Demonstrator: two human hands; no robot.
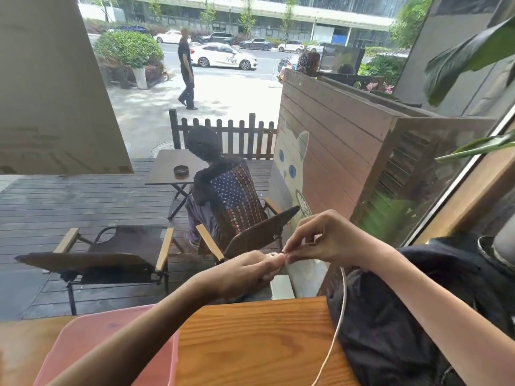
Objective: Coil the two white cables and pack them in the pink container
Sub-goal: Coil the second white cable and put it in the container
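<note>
Both hands are raised above the far edge of the wooden table (250,338). My left hand (245,271) is closed around the end of a white cable (341,310), most of which is hidden inside the fist. My right hand (326,238) pinches the same cable end with thumb and forefinger, touching the left hand's fingertips. From the hands the cable hangs down and trails across the table to the bottom edge of the view. The pink container (117,344) lies on the table at the lower left, partly behind my left forearm. Only one white cable shows.
A dark cloth or bag (395,330) lies on the table at the right, beside the hanging cable. A window stands right behind the table; outside are a deck with folding chairs, a seated person and a wooden fence. Plant leaves hang at the upper right.
</note>
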